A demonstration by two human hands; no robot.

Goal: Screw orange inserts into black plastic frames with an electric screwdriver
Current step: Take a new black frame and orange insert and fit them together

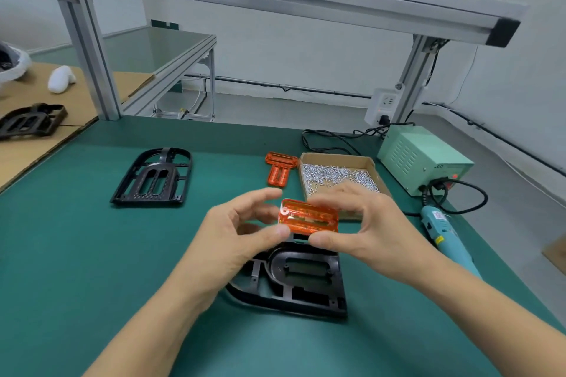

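Both hands hold one translucent orange insert (307,217) in the air above a black plastic frame (294,281) that lies flat on the green mat. My left hand (242,232) pinches its left end with thumb and fingers. My right hand (361,223) pinches its right end. A second orange insert (280,168) lies on the mat further back. Another black frame (154,177) lies to the left. The teal electric screwdriver (444,232) lies on the mat to the right of my right hand.
A cardboard box of silver screws (337,174) sits behind my hands. A pale green power supply (422,159) with cables stands at the right rear. A third black frame (30,121) lies on cardboard at far left. Aluminium posts (92,52) rise behind the mat.
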